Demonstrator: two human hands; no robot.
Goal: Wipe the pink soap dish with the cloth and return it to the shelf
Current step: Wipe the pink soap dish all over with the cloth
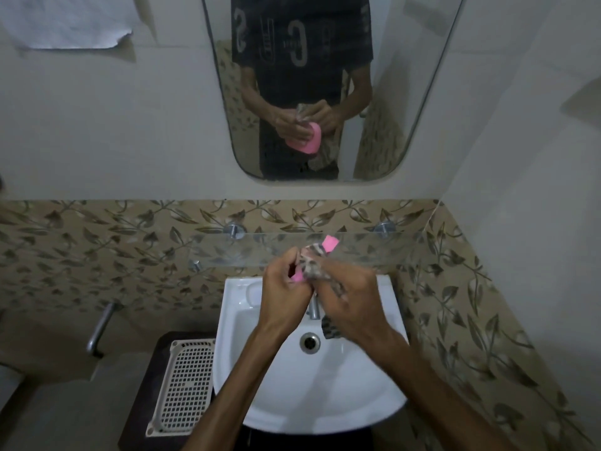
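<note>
Left grip point(286, 281) holds smooth pink dish point(331, 244); patterned cloth point(312, 266).

Dim, flat indoor light, soft shadows, right hand point(349, 297) motion-blurred, wide-angle bending at edges, faint sheen on white sink point(357, 402)

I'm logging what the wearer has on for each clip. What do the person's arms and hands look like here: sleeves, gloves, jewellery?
Both forearms are bare up to the frame's edge, with no sleeve in direct view. The left hand and right hand wear no gloves, and no watch or bracelet shows; rings cannot be ruled out. The mirror reflects a dark short-sleeved T-shirt with pale lettering.
</note>
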